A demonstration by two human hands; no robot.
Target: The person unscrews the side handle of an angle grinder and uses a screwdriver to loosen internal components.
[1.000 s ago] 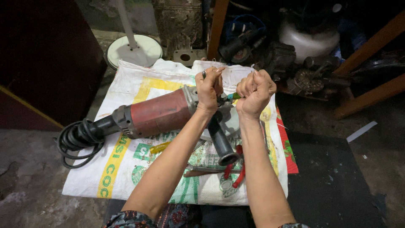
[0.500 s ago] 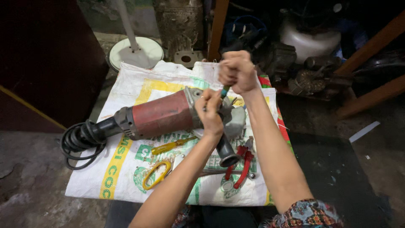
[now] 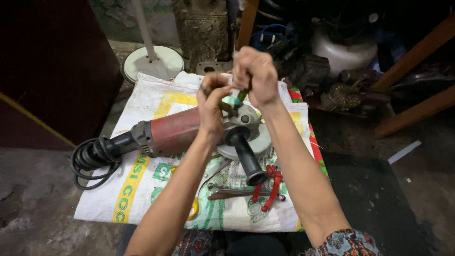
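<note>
Looking down from the head camera, I count two bare hands over one angle grinder [image 3: 175, 132]. My left hand [image 3: 212, 106] curls over the grinder's grey gear head, fingers bent down around the housing and touching it. My right hand [image 3: 254, 76] is balled into a tight fist just above and behind the gear head, gripping a small green-handled tool [image 3: 239, 97] whose tip pokes out below the fist toward the head; I cannot tell what kind of tool it is. Both fists sit close together, nearly touching.

The grinder lies on its side on a white woven sack [image 3: 156, 97] spread flat like a mat. It has one red motor body, one black rear grip pointing left, and one black side handle [image 3: 246, 159] sticking out toward me. One black cable [image 3: 90, 159] is coiled at the sack's left edge, partly off it on the concrete floor.

On the sack near me, I count one pair of red-handled pliers [image 3: 268, 187] just beside the side handle's end, and one dark metal bar-like tool [image 3: 232, 193] lying across next to them. A yellow item [image 3: 194, 208] peeks from under my left forearm, mostly hidden.

Beyond the sack stands one white round base with a pole [image 3: 152, 59]. To the right lies dark machinery clutter [image 3: 332, 80], too shadowed to count.
</note>
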